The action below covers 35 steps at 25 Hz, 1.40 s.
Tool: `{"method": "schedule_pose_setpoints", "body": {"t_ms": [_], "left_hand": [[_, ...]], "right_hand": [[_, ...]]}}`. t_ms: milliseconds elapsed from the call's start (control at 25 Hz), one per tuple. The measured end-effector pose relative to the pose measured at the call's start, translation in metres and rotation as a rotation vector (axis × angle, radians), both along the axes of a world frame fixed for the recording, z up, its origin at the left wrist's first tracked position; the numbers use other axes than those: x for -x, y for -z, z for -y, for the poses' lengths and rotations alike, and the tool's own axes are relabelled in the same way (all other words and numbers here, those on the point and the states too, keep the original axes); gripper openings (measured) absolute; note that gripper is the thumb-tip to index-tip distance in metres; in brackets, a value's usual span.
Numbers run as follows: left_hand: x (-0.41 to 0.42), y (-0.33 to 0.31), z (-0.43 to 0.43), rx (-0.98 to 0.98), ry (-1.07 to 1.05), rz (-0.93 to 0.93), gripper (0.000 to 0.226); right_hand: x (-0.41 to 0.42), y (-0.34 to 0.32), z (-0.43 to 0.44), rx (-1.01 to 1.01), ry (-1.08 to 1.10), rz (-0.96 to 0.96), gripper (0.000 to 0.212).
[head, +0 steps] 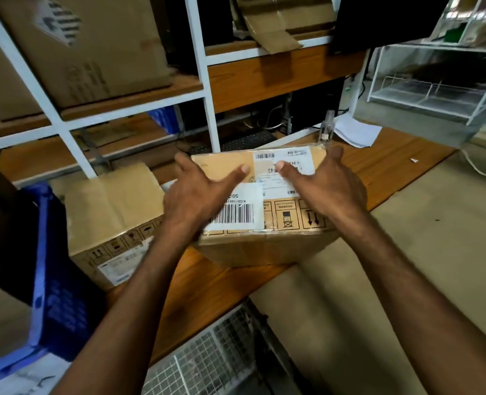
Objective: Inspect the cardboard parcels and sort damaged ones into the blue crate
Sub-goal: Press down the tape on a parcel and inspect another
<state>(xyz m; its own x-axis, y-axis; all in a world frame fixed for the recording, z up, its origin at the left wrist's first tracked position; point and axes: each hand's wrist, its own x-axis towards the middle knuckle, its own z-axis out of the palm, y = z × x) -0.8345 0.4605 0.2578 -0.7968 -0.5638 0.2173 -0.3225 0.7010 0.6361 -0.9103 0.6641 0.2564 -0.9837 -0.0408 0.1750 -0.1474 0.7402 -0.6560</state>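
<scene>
At the near edge of the wooden table (207, 295), motion blur smears your fingers and most of the print, so nothing on the labels reads beyond barcodes. Your left hand (196, 201) covers part of the barcode label (236, 215). Fingertips past the parcel's far corners are hard to make out, and you can't tell whether the parcel (267, 246) sits on the wood or is just off it. Blue crate (50, 280), toward the table's left end, is cut off by the frame and its inside is too dark to read. Parcel: brown cardboard, taped, white shipping label (290, 162) toward its far side, handling symbols along the near top edge, top face flat, edges straight where visible. Second parcel (113, 215) stands just left of it, a crease line across its top. Both your hands are splayed wide, thumbs flat on top pointing at each other, fingers mostly straight along the parcel's left and right sides. Your right hand (324, 192) mirrors the left, neither plainly curled round anything.
</scene>
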Motion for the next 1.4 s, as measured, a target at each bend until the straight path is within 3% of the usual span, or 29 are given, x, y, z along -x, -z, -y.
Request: {"method": "schedule_pose_setpoints", "body": {"t_ms": [160,280,480,600,720,840,960,1040,1160,1240,1320,1400], "left_hand": [[0.005,0.000,-0.014,0.106,-0.024,0.033,0.112],[-0.005,0.001,-0.011,0.137,0.056,0.105,0.117],[-0.009,0.002,-0.010,0.148,0.081,0.107,0.114],[-0.011,0.003,-0.002,0.062,0.141,0.093,0.114],[-0.018,0.010,0.013,-0.109,0.175,0.011,0.095],[-0.031,0.023,0.017,-0.396,0.193,-0.139,0.079],[-0.034,0.030,0.018,-0.460,0.208,-0.223,0.073],[-0.031,0.029,0.016,-0.416,0.171,-0.244,0.065],[-0.024,0.020,0.011,-0.114,0.005,-0.271,0.051],[-0.019,0.014,0.009,0.065,-0.031,-0.262,0.050],[-0.018,0.012,0.007,0.081,-0.033,-0.206,0.053],[-0.019,0.014,-0.001,0.050,0.004,-0.083,0.070]], "right_hand": [[0.005,-0.003,0.004,-0.005,0.025,-0.022,0.099],[-0.003,-0.001,-0.005,0.083,-0.098,0.094,0.101],[0.001,-0.001,-0.013,0.133,-0.158,0.109,0.103],[0.004,-0.001,-0.022,0.205,-0.251,0.209,0.113],[0.006,0.001,-0.030,0.261,-0.295,0.156,0.103],[0.000,0.004,-0.048,0.386,-0.452,0.284,0.090],[0.002,0.011,-0.060,0.406,-0.464,0.266,0.086],[0.002,0.011,-0.058,0.442,-0.382,0.237,0.067],[0.002,0.009,-0.045,0.271,-0.157,-0.041,0.040],[0.006,0.008,-0.039,0.175,-0.098,-0.136,0.038],[0.005,0.006,-0.034,0.239,-0.122,-0.045,0.040],[0.000,0.008,-0.031,0.269,-0.166,0.068,0.056]]}}
